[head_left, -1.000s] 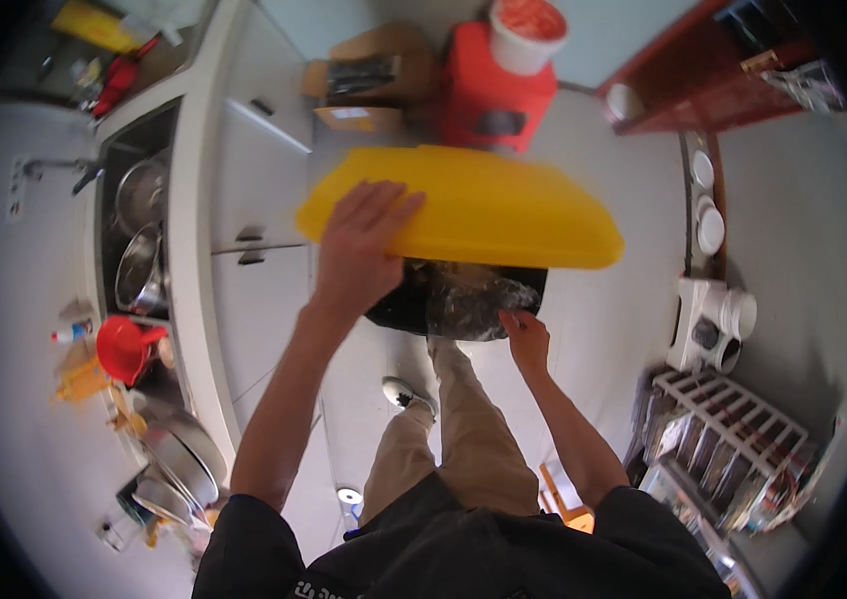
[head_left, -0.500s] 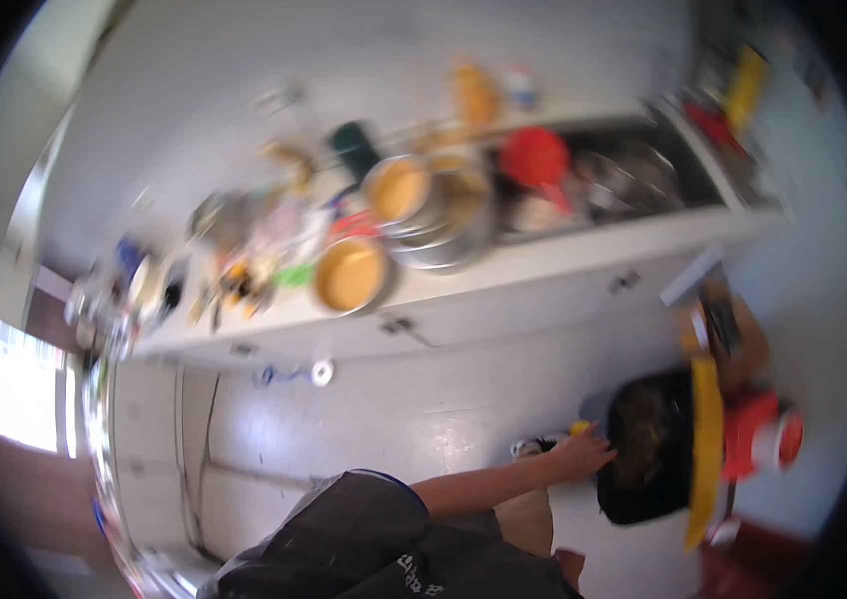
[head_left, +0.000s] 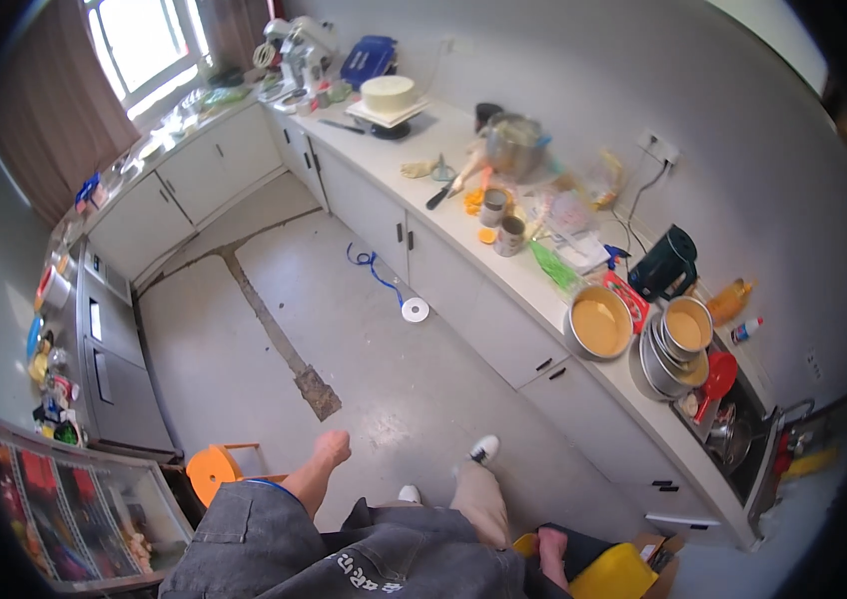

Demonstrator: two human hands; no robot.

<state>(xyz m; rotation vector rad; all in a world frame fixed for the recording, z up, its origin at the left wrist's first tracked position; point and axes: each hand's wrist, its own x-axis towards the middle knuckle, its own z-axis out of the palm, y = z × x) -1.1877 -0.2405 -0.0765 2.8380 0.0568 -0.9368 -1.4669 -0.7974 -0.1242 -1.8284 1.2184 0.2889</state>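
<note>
My left hand [head_left: 333, 448] hangs over the grey floor, near the orange stool. Its fingers are curled together, and nothing shows in them. My right hand [head_left: 551, 546] is low at the bottom edge, beside a black bin [head_left: 583, 549] with a yellow lid [head_left: 611, 573]. Its fingers are too unclear to read, and I cannot tell whether it touches the bin. On the counter to the right stand a round cake pan [head_left: 599, 323] with an orange-brown filling and a stack of metal pans [head_left: 665, 359].
A long white counter [head_left: 533, 290] runs along the right wall to a sink [head_left: 733, 439]. A white cake [head_left: 389, 94] stands at its far end. A reel with blue ribbon [head_left: 415, 309] lies on the floor. An orange stool [head_left: 212, 473] and a glass-fronted cabinet [head_left: 84, 509] are at left.
My view has swung left, bringing the window and far counter into sight. My left hand has moved from beside the black bin to over the open floor.
</note>
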